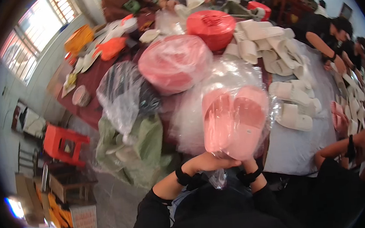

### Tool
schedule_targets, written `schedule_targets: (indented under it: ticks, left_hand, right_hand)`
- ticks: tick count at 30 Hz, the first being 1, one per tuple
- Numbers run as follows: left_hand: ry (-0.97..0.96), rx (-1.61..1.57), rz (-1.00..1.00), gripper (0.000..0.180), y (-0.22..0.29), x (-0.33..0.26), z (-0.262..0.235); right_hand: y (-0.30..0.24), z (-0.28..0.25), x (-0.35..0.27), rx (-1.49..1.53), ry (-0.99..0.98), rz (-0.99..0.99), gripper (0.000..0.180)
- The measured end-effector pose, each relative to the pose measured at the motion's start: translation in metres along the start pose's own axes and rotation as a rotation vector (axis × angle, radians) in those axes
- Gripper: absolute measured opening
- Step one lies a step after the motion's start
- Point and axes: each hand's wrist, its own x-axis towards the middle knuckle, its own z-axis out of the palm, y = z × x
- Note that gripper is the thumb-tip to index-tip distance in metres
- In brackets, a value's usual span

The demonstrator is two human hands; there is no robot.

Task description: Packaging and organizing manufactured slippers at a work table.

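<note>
Where crinkled plastic (218, 179) gleams, the left hand (214, 161) supports rounded slippers (242, 130).

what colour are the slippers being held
Pink; the held slippers show best in the head view.

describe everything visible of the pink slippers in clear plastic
The pink slippers, broad-strapped, smooth and rubber-like, are held side by side inside a shiny clear plastic bag, over clear plastic sheeting. A small pale mark shows on the right one. The left hand holds their lower ends; the right hand is beside it, partly hidden.
</note>
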Motion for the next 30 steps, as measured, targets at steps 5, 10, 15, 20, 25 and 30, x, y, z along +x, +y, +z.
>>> schedule_targets:
  ticks: [5, 10, 15, 20, 25, 30]
  left_hand:
    - [-0.024, 0.403, 0.215, 0.025, 0.028, -0.050, 0.005]
    - [0.631, 0.831, 0.094, 0.028, 0.006, -0.117, -0.031]
    - [1.374, 0.344, 0.196, 0.038, 0.011, -0.140, -0.050]
    - [1.817, 0.392, 0.164, 0.031, -0.075, -0.210, -0.111]
    - [1.555, -0.001, -0.110, 0.019, -0.095, -0.221, -0.098]
    - [1.069, -0.167, -0.437, 0.015, -0.069, -0.232, -0.100]
  right_hand:
    - [0.011, 0.007, 0.006, -0.342, 0.031, -0.024, 0.056]
    - [-0.010, 0.008, 0.009, -0.407, 0.059, -0.093, 0.056]
    - [-0.003, 0.004, 0.010, -0.453, 0.089, -0.084, 0.056]
    - [-0.012, 0.007, 0.010, -0.433, 0.080, -0.097, 0.055]
    - [-0.009, 0.004, 0.011, -0.435, 0.071, -0.093, 0.055]
    - [-0.010, 0.002, 0.011, -0.433, 0.071, -0.077, 0.055]
